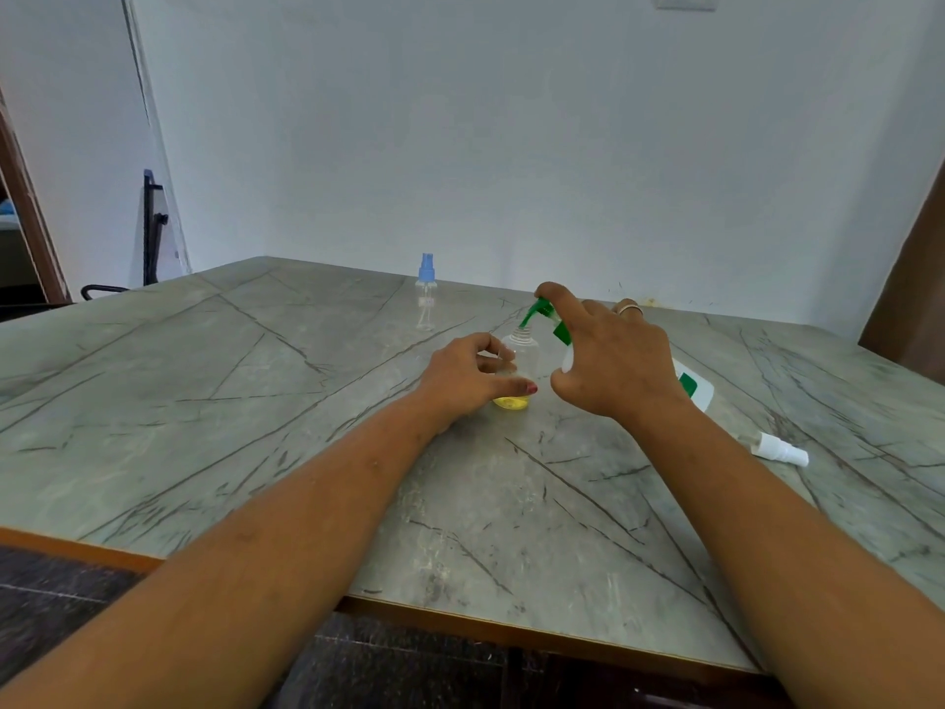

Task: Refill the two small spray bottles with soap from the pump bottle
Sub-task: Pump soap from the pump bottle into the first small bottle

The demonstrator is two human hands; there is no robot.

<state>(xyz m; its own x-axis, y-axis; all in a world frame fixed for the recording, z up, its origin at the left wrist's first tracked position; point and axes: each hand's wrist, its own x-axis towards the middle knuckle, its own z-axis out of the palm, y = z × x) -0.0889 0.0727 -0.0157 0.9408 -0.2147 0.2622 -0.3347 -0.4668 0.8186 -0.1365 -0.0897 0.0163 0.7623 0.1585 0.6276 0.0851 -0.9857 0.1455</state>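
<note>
Two small spray bottles stood on the table (pixel 255 401), well apart from each other. One, the blue-capped spray bottle (pixel 426 299), stood upright and clear near the far edge, untouched. The other, the uncapped spray bottle (pixel 524 355), stood upright between my hands with its threaded neck open and a shallow layer of yellow soap (pixel 511 401) at its base. My left hand (pixel 470 381) gripped this bottle from the left side, fingers curled round its body and thumb extended across the front. My right hand (pixel 613 365) held the pump bottle (pixel 693 383), which was tilted towards the left, its white body lying low behind my wrist. My index finger was curled over the green pump head (pixel 537 309), thumb below on the bottle's shoulder, remaining fingers wrapped behind. The spout pointed down just above the open neck; whether it touched the rim could not be determined. A white sprayer top (pixel 780 447) lay on its side on the table to the right, apart from my forearm. A ring (pixel 628 308) was noted on one finger of the right hand.
</note>
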